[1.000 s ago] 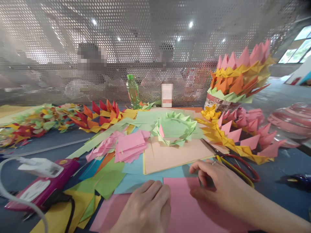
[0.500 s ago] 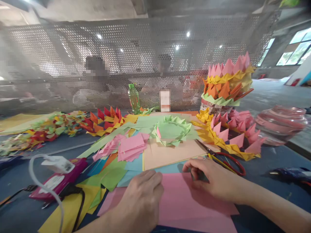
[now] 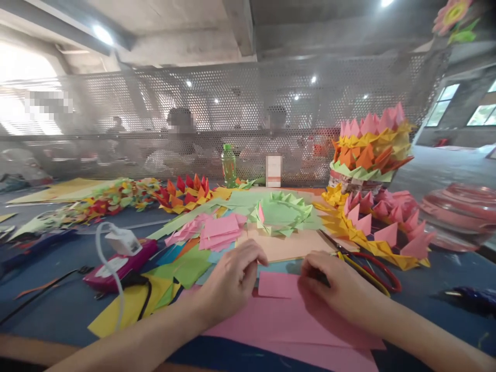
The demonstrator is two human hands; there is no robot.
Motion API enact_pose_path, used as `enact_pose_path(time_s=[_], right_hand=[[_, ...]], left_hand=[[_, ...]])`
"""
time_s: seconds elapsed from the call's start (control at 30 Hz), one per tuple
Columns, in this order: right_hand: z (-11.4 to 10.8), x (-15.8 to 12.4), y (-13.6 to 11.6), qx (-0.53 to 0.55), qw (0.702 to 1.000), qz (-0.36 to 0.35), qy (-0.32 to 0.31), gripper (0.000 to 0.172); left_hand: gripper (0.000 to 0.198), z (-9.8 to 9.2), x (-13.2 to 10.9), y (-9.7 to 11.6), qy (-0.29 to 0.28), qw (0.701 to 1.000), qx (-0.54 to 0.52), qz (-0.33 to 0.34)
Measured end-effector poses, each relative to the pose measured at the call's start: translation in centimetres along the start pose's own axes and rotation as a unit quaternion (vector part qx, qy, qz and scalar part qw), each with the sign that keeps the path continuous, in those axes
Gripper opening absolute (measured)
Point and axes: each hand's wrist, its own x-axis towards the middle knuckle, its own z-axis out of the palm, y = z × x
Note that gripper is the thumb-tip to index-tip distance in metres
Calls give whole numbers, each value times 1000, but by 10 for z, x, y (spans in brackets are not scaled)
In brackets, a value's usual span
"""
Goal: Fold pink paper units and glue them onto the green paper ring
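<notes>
A pink paper sheet lies flat in front of me with its far edge folded up into a small flap. My left hand has its fingers curled and pinches the left end of that flap. My right hand is closed on the flap's right end, fingertips hidden under the knuckles. Just beyond the hands lie a peach sheet and a green folded-paper ring.
Red-handled scissors lie right of my right hand. A stack of pink squares, loose coloured sheets, a magenta device with a white plug, paper garlands, a tiered paper lotus and a bottle stand around. People sit behind a perforated screen.
The camera has tilted up. My left hand went from lying flat on the pink sheet to pinching its far edge, which now stands folded over; the right hand stayed at that edge.
</notes>
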Motion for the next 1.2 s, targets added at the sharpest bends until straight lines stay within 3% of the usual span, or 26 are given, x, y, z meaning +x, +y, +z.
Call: enact_pose_path(time_s=[0.07,0.17,0.4,0.6,0.83,1.0,1.1,1.2], right_hand=[[0,1,3,5,1000,-16,14,15],[-1,3,4,13,998,-47,44,16],[-5,5,6,-25,980,-144,136,15],[-6,7,9,-55,981,-135,130,17],[-6,6,7,-68,981,-143,109,15],[-4,4,5,-103,974,-153,131,14],[1,1,-10,-155,952,-219,148,33],[9,1,-30,-161,929,-312,118,38]], left_hand=[[18,-3,4,0,20,999,-23,-39],[14,-8,13,0,2,991,-77,-107],[40,-12,43,9,-114,969,-156,-151],[59,-6,49,12,-213,930,-253,-163],[39,4,29,-7,-215,898,-319,-212],[25,8,26,-5,-165,911,-314,-212],[32,11,22,-1,-145,922,-299,-198],[49,16,18,1,-128,934,-281,-181]])
